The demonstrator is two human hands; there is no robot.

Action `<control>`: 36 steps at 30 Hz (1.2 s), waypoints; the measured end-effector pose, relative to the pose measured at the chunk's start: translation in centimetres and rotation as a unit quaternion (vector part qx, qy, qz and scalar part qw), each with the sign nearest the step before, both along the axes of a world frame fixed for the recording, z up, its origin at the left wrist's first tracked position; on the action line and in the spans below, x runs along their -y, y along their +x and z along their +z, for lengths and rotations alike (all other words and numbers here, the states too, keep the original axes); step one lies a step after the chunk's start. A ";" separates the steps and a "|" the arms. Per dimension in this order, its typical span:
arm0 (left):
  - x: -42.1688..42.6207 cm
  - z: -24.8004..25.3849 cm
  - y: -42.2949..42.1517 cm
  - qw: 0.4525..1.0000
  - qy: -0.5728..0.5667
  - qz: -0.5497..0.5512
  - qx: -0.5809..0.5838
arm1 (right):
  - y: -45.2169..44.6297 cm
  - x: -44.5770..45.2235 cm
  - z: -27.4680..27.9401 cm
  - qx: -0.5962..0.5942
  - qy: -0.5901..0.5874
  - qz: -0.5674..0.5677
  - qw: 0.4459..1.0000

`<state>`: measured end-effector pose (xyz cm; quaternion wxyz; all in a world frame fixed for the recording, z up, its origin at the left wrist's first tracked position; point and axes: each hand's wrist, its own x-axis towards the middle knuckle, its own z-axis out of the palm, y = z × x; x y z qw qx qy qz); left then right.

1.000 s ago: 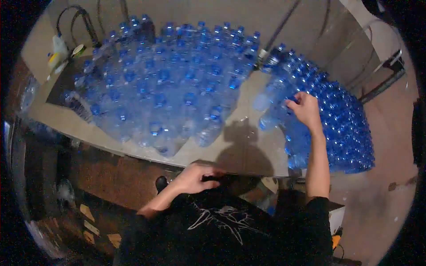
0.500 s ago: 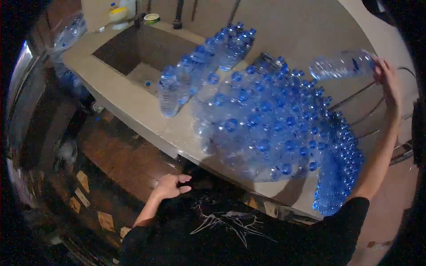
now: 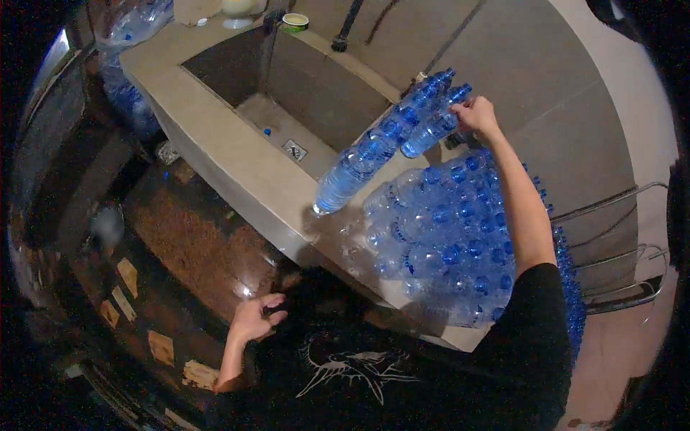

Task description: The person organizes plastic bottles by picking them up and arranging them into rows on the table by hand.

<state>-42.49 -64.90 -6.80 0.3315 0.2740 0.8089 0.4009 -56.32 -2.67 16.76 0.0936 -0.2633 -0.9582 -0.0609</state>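
Note:
My right hand is closed around the upper part of a clear plastic water bottle with a blue cap. This bottle stands at the back of the counter, beside a row of similar bottles along the sink's edge. A large group of blue-capped bottles stands packed on the counter, partly hidden by my right forearm. My left hand hangs in front of the counter with its fingers loosely bent and apart, holding nothing.
A stone sink with a drain and a loose blue cap lies left of the row. A small tub sits on its back rim. Bent metal bars stick out at the right. A plastic bag hangs at far left.
My right hand has brought a bottle from the far right across to the row by the sink, now more upright. The view has swung right, and my left hand is slightly lower.

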 end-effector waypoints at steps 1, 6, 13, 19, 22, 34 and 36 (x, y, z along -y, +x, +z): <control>0.3 -0.2 0.0 1.000 -0.001 0.007 0.014 | -0.4 0.2 -0.8 -0.015 -0.020 0.007 1.000; -0.2 -0.1 -0.5 0.998 -0.014 0.017 0.058 | 0.4 1.1 0.0 -0.037 -0.012 0.035 0.999; -1.6 -1.4 -1.5 0.998 0.047 -0.039 0.021 | 7.0 -2.1 4.8 0.261 0.022 -0.005 0.965; -4.2 2.4 0.1 0.995 -0.011 -0.102 0.002 | 11.0 0.1 4.1 0.120 0.010 0.011 0.993; -5.9 3.8 2.7 0.987 -0.003 -0.157 -0.025 | 16.7 1.7 10.3 -0.032 -0.022 0.016 0.999; -27.6 16.7 26.0 0.841 0.308 -0.437 0.085 | 54.1 9.3 18.7 -0.546 0.136 -0.004 0.827; -32.0 16.9 31.3 0.857 0.383 -0.344 -0.020 | 58.7 9.9 16.1 -0.537 0.098 -0.009 0.838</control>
